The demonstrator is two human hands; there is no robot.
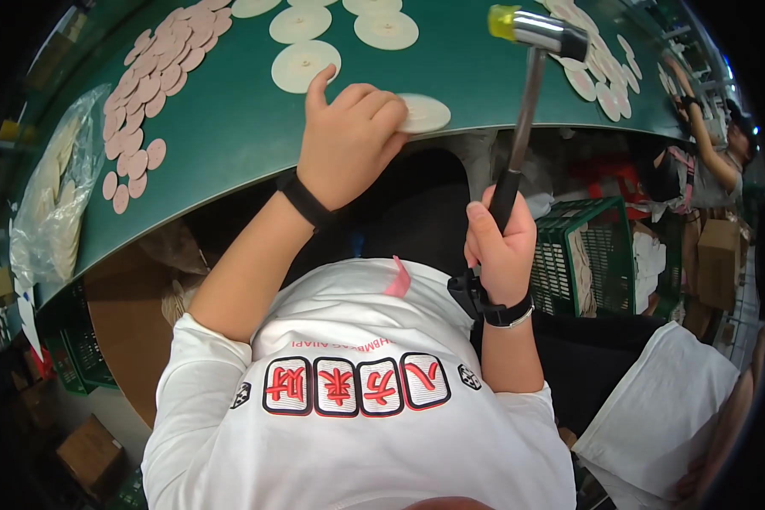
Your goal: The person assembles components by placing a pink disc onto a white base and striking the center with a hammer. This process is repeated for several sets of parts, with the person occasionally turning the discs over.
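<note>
My left hand (353, 136) is closed over the near table edge, its fingers pinching the rim of a thin white disc (427, 113). One finger sticks out by another white disc (304, 68) with a small centre mark; I cannot tell if it touches. In my right hand (503, 242) a small mallet (524, 110) stands raised, gripped by its black handle. Its head has a metal middle, a yellow face at the left end and a dark one at the right. Farther back lie more white discs (386, 31) in pairs.
On the green table (229, 140), pinkish discs (157, 68) spread at the left and pale discs (599, 68) at the right. A clear plastic bag (55, 195) of discs rests at the left edge. Green crates (574, 255) stand right, below the table. Another person (710, 157) is at far right.
</note>
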